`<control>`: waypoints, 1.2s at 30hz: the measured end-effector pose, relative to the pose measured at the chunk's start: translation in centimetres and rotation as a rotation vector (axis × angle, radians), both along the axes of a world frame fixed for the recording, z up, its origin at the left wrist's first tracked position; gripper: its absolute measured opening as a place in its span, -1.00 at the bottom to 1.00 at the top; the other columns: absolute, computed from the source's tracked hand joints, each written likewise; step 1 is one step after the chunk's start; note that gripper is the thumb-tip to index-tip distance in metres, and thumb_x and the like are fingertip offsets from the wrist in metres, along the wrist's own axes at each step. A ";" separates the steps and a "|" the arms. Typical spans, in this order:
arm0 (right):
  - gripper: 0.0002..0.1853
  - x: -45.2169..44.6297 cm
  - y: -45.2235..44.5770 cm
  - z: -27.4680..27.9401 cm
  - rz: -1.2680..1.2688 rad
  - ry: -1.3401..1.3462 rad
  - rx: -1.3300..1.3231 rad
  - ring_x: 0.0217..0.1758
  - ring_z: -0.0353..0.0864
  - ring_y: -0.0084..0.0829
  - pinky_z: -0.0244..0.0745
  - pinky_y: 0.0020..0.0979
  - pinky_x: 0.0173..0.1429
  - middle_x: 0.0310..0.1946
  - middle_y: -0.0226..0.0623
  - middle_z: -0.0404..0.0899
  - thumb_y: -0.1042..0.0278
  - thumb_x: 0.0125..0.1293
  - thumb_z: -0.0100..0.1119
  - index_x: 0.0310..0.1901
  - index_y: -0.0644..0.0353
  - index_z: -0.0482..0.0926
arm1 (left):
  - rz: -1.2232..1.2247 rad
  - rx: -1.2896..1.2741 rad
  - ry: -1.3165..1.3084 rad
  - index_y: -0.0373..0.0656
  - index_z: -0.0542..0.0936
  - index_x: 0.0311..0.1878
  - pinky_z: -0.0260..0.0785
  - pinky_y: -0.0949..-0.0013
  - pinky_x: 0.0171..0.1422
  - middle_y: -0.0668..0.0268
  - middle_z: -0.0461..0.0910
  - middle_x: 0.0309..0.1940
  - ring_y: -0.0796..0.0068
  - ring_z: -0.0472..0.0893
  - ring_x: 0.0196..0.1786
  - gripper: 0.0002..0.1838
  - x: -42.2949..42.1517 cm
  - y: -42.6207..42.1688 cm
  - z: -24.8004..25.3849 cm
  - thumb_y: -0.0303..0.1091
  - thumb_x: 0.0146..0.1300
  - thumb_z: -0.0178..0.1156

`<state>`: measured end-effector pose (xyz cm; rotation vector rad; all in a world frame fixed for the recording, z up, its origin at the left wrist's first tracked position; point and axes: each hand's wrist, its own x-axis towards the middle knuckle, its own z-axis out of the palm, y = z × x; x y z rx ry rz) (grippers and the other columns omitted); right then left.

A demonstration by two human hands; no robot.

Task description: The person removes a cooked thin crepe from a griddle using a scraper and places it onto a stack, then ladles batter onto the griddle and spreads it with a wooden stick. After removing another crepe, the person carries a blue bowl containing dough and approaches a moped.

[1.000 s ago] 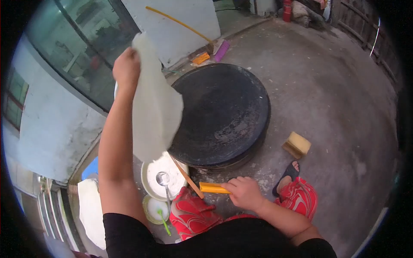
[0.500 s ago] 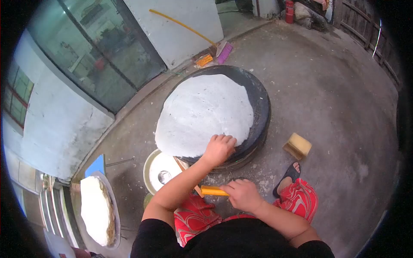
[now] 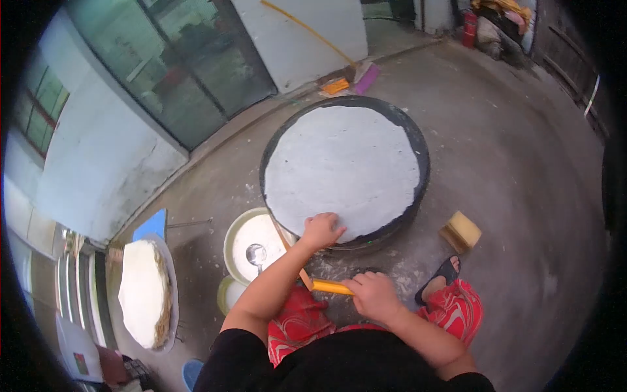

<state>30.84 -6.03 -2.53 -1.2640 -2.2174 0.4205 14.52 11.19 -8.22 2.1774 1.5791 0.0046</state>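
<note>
My left hand (image 3: 322, 230) rests on the near edge of a large thin white flatbread (image 3: 343, 166), its thumb apart from the fingers. The flatbread lies flat on a round black griddle (image 3: 423, 157), whose dark rim shows around much of it. My right hand (image 3: 374, 295) is wrapped round the yellow handle (image 3: 332, 286) of a tool, just in front of the griddle. The handle's far end meets a brown wooden strip (image 3: 305, 278) by the basin; whether they are joined I cannot tell. A pale basin (image 3: 230, 245) of white batter with a metal ladle (image 3: 256, 253) stands left of the griddle.
A stack of white flatbreads (image 3: 140, 294) sits on a stand at the left. A yellowish block (image 3: 462, 232) lies on the floor near my sandalled foot (image 3: 441, 277). Behind the griddle are a purple broom (image 3: 367, 77) and an orange dustpan (image 3: 336, 85) by the wall.
The flatbread has shifted right and now lies more evenly over the griddle. My left hand has moved left along its near edge, thumb now apart. My right hand keeps the yellow handle.
</note>
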 end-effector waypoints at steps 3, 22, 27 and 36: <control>-0.66 -0.1 0.1 0.4 0.009 0.001 0.000 -0.39 0.47 -0.34 0.36 -0.32 -0.32 -0.49 -0.40 0.43 0.43 -0.18 0.16 -0.23 0.04 0.54 | -0.126 0.210 0.017 -0.06 0.40 0.10 -0.04 -0.06 0.26 0.14 0.28 0.18 0.04 0.10 0.31 -0.36 -0.5 -0.5 0.0 0.03 -0.06 0.22; -0.74 -0.6 -0.2 -0.1 0.047 -0.072 0.032 -0.44 0.48 -0.35 0.36 -0.30 -0.40 -0.53 -0.39 0.42 0.39 -0.08 0.09 -0.26 0.01 0.54 | -0.281 0.196 0.184 0.08 0.14 0.28 -0.09 -0.13 0.29 0.13 0.01 0.30 0.05 -0.03 0.36 0.06 -4.1 -0.7 -0.1 -0.02 -0.39 0.45; -0.70 -0.7 -0.5 -0.8 0.061 -0.073 -0.009 -0.40 0.51 -0.30 0.42 -0.26 -0.37 -0.47 -0.37 0.46 0.35 -0.09 0.12 -0.22 0.03 0.51 | -0.337 0.291 0.242 0.17 0.12 0.30 -0.04 -0.10 0.27 0.17 0.05 0.29 0.08 0.03 0.33 0.10 -4.9 -0.2 -1.7 0.07 -0.43 0.43; -0.75 -0.8 -1.2 0.0 -0.010 0.030 0.098 -0.43 0.50 -0.19 0.40 -0.21 -0.37 -0.53 -0.26 0.49 0.34 -0.23 0.12 -0.37 0.07 0.55 | -0.369 0.297 0.202 0.20 0.14 0.29 -0.08 -0.19 0.24 0.15 0.07 0.28 0.05 0.02 0.33 0.07 -5.8 0.8 -3.2 0.18 -0.40 0.39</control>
